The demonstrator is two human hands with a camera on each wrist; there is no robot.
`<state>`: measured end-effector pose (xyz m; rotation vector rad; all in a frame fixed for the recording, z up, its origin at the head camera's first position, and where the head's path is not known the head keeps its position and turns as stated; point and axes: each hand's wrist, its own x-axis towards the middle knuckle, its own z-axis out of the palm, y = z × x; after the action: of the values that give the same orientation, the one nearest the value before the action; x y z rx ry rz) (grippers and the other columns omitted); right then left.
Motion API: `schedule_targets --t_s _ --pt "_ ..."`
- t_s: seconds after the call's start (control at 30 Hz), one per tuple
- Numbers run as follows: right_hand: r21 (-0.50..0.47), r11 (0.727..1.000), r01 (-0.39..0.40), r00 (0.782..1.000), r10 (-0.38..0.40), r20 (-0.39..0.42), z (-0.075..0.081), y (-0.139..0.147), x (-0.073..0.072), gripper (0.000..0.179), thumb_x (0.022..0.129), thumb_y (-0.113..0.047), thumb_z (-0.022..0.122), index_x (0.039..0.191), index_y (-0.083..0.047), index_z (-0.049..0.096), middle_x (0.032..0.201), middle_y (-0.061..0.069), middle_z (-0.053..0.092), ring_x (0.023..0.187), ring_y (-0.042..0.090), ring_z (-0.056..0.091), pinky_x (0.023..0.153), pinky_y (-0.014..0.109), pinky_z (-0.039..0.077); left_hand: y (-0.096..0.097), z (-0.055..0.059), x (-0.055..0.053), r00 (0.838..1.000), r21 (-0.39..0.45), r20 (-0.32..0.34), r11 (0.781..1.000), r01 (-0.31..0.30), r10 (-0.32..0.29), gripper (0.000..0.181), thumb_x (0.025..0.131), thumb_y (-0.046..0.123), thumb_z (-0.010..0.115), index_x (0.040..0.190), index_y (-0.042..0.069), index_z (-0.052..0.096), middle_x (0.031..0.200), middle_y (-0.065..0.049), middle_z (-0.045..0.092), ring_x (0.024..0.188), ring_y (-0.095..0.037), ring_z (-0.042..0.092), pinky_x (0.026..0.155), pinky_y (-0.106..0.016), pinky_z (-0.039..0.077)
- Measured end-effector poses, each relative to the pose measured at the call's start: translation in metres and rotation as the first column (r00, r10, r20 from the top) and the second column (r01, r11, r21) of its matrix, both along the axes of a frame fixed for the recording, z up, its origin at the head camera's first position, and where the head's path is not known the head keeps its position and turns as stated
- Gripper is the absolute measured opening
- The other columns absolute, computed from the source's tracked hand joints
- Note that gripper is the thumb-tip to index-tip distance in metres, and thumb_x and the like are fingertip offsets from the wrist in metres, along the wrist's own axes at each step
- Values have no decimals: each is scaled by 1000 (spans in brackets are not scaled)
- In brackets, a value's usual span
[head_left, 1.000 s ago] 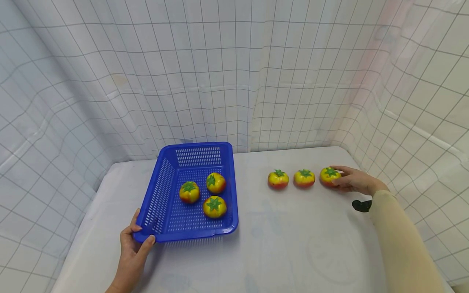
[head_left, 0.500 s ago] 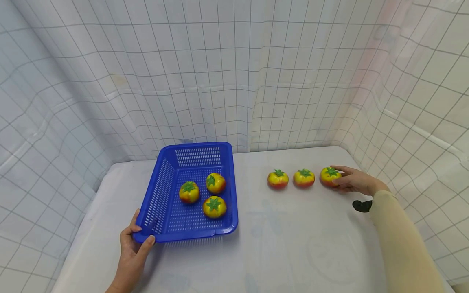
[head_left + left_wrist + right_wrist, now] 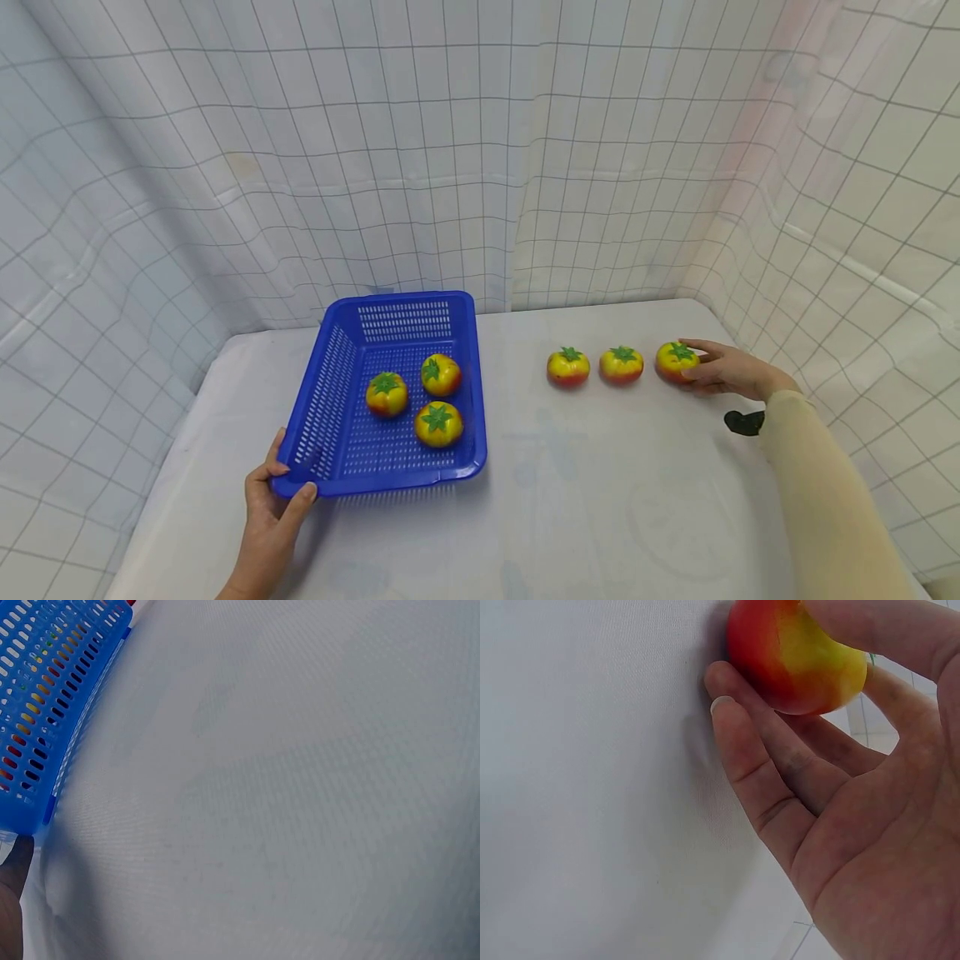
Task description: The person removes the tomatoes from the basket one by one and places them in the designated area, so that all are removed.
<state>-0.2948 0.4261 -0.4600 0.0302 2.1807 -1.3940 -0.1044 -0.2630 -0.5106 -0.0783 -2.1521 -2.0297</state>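
Note:
My left hand (image 3: 268, 517) grips the near left corner of a blue plastic basket (image 3: 375, 483), thumb on the front rim and fingers at the side. Three yellow-red toy tomatoes with green leafy tops lie in it, one of them nearest the front (image 3: 438, 425). Far to the right, my right hand (image 3: 731, 372) holds another toy tomato (image 3: 675, 362) from its right side, thumb and fingers around it. In the right wrist view, this tomato (image 3: 795, 664) sits low beside the white surface, between the thumb and fingers. The left wrist view shows the basket's slotted wall (image 3: 52, 697) and the left thumb.
Two more toy tomatoes, one at the left (image 3: 568, 367) and one in the middle (image 3: 621, 366), stand in a row with the held one. White cloth (image 3: 585, 500) covers the table. Gridded white curtains (image 3: 450, 167) hang behind and on both sides. A black object (image 3: 744, 422) shows by the right sleeve.
The right hand and its toy tomato have edged very slightly to the right, away from the middle tomato. The left hand and the basket stay put.

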Motion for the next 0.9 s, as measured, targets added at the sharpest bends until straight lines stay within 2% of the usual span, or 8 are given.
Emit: schedule_targets --t_s 0.2,0.43,0.57,0.73,0.9 --pt "-1 1000 -23 999 23 -23 3 8 3 89 99 -23 69 164 -13 10 162 34 13 130 33 53 101 40 52 0 -1 0 1000 4 -4 1000 -1 1 39 108 3 47 129 22 21 172 2 -9 151 -40 8 95 -7 40" --pt "48 999 -6 996 10 -85 10 25 11 85 103 -28 63 163 -7 7 156 38 28 122 38 62 96 36 54 0 0 0 1000 -3 -1 1000 -2 2 39 108 4 47 130 22 21 172 2 -9 150 -41 8 95 -7 40" --pt "83 996 12 993 -3 -114 17 30 16 84 104 -33 61 163 -5 8 154 37 33 126 42 57 94 34 53 -1 1 0 1000 -10 9 1000 -7 7 40 108 5 48 130 22 20 172 2 -10 151 -41 6 95 -6 40" --pt "116 992 40 988 -22 -152 23 31 20 82 105 -35 59 163 -4 9 151 36 37 127 46 53 96 38 50 -1 2 0 1000 -33 27 999 -15 16 41 108 7 50 131 23 19 171 2 -10 152 -42 5 93 -5 39" --pt "131 990 54 981 -29 -190 29 27 22 81 105 -36 58 163 -5 11 149 34 38 124 45 53 93 39 51 0 2 1 1000 -16 14 1000 -5 5 40 108 5 48 131 22 19 171 2 -10 151 -42 7 94 -6 40"
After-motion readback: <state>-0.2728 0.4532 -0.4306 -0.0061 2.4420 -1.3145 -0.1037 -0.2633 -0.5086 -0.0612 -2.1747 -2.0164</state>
